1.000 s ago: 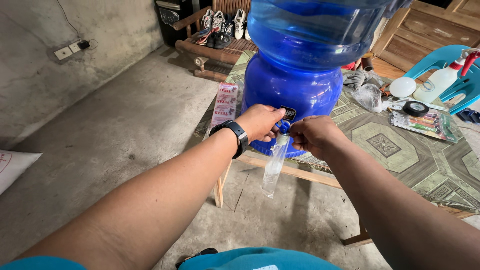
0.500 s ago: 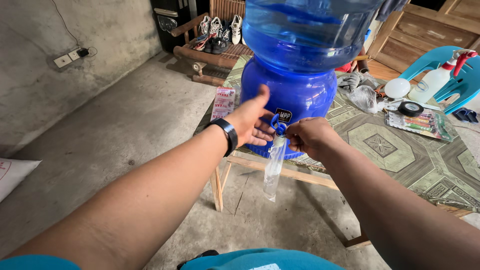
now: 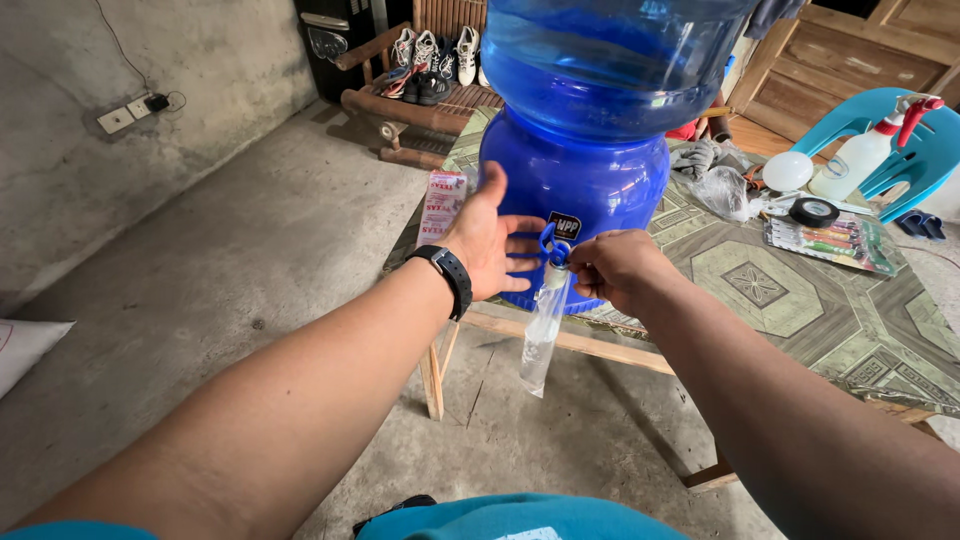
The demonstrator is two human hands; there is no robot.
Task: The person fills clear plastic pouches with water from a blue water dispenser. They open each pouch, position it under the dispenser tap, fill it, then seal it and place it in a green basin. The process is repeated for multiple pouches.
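Observation:
A blue water dispenser (image 3: 575, 180) with a big blue bottle (image 3: 610, 55) on top stands at the table's near edge. Its blue tap (image 3: 552, 243) sticks out at the front. My right hand (image 3: 612, 268) pinches the mouth of a long clear plastic bag (image 3: 543, 330) under the tap; the bag hangs down past the table edge. My left hand (image 3: 493, 240), with a black wristband, is open just left of the tap, its fingers spread and pointing toward the tap lever.
The table (image 3: 800, 310) has a patterned green cover. On it lie a red-and-white packet (image 3: 443, 205), crumpled plastic (image 3: 722, 190), a tape roll (image 3: 812, 211), a pen pack (image 3: 830, 243) and a spray bottle (image 3: 860, 155). A turquoise chair (image 3: 925, 150) stands right; shoes (image 3: 430, 55) sit on a bench behind.
My left hand has let go of the tap and opened, staying just left of it. My right hand keeps holding the bag under the tap.

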